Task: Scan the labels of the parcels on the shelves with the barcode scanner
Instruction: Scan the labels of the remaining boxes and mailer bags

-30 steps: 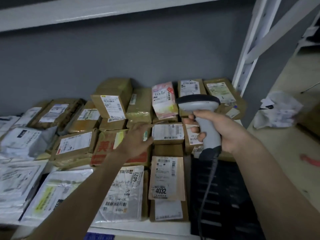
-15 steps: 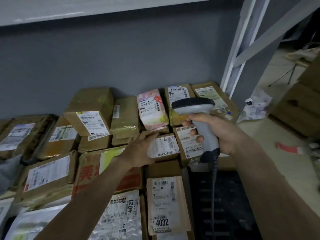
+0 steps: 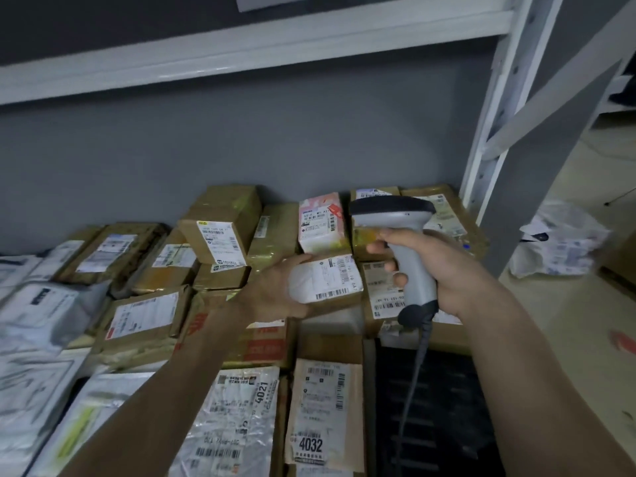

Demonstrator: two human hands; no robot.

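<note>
A shelf is packed with brown cardboard parcels and grey plastic mailers, each with a white label. My left hand [image 3: 275,290] holds a small brown box with a white barcode label [image 3: 330,278], thumb along its upper edge, fingers under it. My right hand [image 3: 444,266] grips the handle of a grey barcode scanner [image 3: 395,215], whose dark head sits just right of that box, above the back-row parcels. The scanner's cable [image 3: 414,373] hangs down. A pink and white parcel [image 3: 321,222] stands right behind the held box.
A white shelf board [image 3: 241,49] runs overhead and a white steel upright [image 3: 495,108] stands at the right. A dark slatted crate [image 3: 437,407] sits at the front right. Parcels marked 4021 [image 3: 237,418] and 4032 [image 3: 323,414] lie in front. Crumpled white bags [image 3: 557,246] lie on the floor.
My left hand has reached forward and taken hold of the small labelled box. The view has tilted up and left; the scanner stays in my right hand.
</note>
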